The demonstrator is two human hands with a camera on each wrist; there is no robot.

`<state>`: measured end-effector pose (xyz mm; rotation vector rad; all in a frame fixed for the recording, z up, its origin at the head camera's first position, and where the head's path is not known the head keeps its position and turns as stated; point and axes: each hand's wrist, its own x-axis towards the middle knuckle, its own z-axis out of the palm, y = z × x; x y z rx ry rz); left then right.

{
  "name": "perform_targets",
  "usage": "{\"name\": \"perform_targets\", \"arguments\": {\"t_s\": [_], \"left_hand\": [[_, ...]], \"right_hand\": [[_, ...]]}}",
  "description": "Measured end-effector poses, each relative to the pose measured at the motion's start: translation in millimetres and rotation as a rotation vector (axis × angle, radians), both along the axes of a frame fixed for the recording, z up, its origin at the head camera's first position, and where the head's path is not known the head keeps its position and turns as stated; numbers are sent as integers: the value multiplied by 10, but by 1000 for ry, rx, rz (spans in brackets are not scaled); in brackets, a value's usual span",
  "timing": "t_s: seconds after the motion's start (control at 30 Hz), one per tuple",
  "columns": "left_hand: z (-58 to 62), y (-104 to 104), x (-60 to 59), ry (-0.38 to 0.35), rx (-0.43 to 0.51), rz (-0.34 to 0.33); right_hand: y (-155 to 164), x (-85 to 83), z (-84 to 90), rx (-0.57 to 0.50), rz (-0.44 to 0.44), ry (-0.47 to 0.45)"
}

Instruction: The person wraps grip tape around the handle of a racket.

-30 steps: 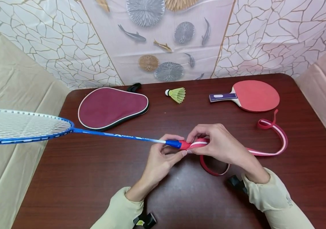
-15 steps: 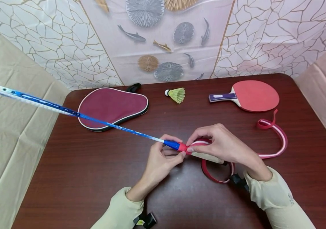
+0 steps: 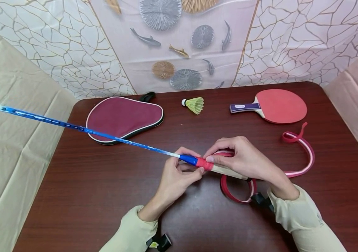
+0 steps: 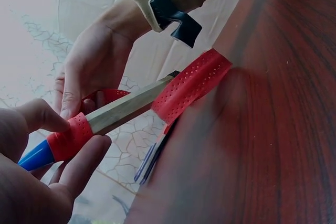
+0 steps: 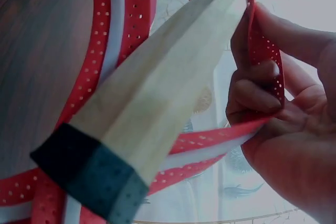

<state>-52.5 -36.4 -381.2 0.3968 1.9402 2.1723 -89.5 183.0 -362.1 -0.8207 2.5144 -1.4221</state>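
Note:
A blue badminton racket point(image 3: 135, 143) slants across the head view, its head edge-on and cut off at the left. My left hand point(image 3: 177, 180) holds it where the blue cone point(image 3: 187, 159) meets the handle, thumb and fingers on either side. Red perforated grip tape point(image 3: 310, 154) with a white backing stripe is wrapped round the upper handle. The bare wooden handle point(image 5: 163, 72) shows below that wrap, ending in a black butt point(image 5: 89, 169). My right hand point(image 3: 245, 159) pinches the tape at the wrap, and a loose loop of tape point(image 4: 191, 87) hangs by the handle.
At the back of the brown table point(image 3: 103, 196) lie a maroon paddle case point(image 3: 123, 117), a yellow shuttlecock point(image 3: 194, 105) and a red table tennis paddle point(image 3: 281, 105). The tape's free end curls at the right. A patterned cloth point(image 3: 185, 45) stands behind the table.
The racket has turned about its shaft, its face going from visible to edge-on, and its head has risen. More red wrap and bare wood now show between my hands.

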Motion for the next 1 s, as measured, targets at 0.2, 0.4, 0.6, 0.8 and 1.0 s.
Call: {"name": "perform_targets", "arguments": {"t_s": [0.2, 0.4, 0.6, 0.8, 1.0], "left_hand": [[-87, -17, -28, -9, 40, -41], [-248, -34, -83, -58, 160, -104], [-268, -40, -78, -81, 178, -104], [-265, -37, -78, -119, 174, -107], [-257, -54, -106, -89, 119, -116]], "right_hand": [[-4, 15, 21, -6, -20, 2], [-12, 16, 15, -23, -30, 24], [-24, -3, -17, -3, -39, 42], [-57, 1, -26, 6, -41, 33], [-73, 17, -40, -4, -14, -10]]}}
